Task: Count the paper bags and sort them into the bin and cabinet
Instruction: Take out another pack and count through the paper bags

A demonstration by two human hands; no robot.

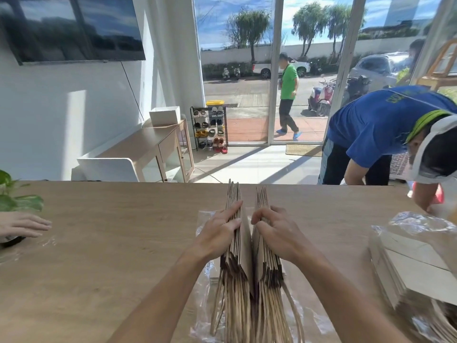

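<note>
So in the head view the paper bags are standing on edge in the lower middle of the frame, on a sheet of clear plastic wrap spread over the wooden desk. The stack's long axis runs straight up and down the frame. The twisted handles point toward the bottom edge, and the closed ends point up toward the far edge of the desk. The stack is split down the middle into two bundles with a narrow V-shaped gap between them. The hands are just a little apart, one on each bundle, about halfway along the stack. The left hand is flat against the outer side of the left bundle, with fairly straight fingers laid over the top edges. The right hand hooks its curled fingers over the top edges of the right bundle. At the right edge of the frame there's another wrapped pack, well apart from the hands. Another person's hand rests on the desk at the far left, just below a leafy plant. In the upper right, someone in a blue shirt is bent over behind the desk.
</note>
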